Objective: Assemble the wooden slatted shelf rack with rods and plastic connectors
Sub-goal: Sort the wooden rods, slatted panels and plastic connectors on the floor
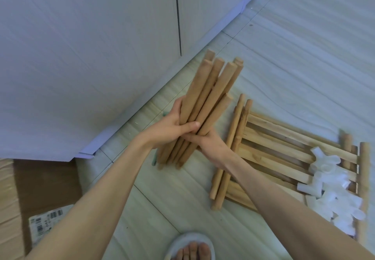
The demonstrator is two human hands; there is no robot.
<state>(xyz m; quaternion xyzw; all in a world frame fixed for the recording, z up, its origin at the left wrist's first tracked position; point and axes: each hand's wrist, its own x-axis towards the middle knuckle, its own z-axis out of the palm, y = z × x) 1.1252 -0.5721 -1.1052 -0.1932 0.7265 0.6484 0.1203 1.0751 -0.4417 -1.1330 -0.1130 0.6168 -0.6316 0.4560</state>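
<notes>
A bundle of several wooden rods [211,95] is held in the air over the floor, pointing up and away. My left hand [174,125] grips the bundle from the left, thumb across its front. My right hand [211,148] wraps around the rods from below and right. To the right, wooden slatted shelf panels [280,150] lie stacked flat on the floor. Two loose rods [229,152] lie across the stack's left edge, and another rod [363,180] lies at its right edge. A heap of white plastic connectors [332,188] rests on the panels' right part.
A white cabinet [91,56] stands at the left and back. A cardboard box [40,198] with a barcode label sits at bottom left. My foot in a white slipper [190,247] is at the bottom middle. Pale tiled floor [304,56] stretches to the right.
</notes>
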